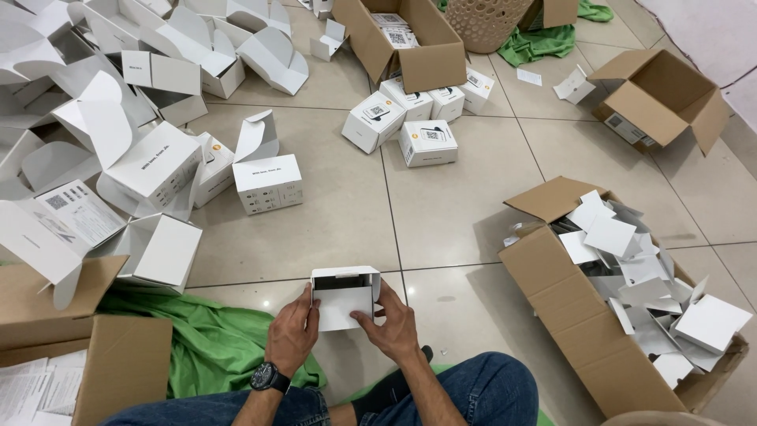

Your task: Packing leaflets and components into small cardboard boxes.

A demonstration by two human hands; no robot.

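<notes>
A small white cardboard box [344,292] is held over the tiled floor just in front of my knees, its open top facing me. My left hand [292,330], with a black wristwatch, grips the box's left side. My right hand [392,322] holds the right side, with its fingers pressing a white flap into the opening. Both hands are closed on the same box.
Many open white boxes [150,162] lie piled at the left. Closed white boxes [426,143] sit by a brown carton [410,39] ahead. A brown carton of white inserts [623,315] stands at my right. Another brown carton [658,99] lies far right. Green cloth [197,339] spreads under my left leg.
</notes>
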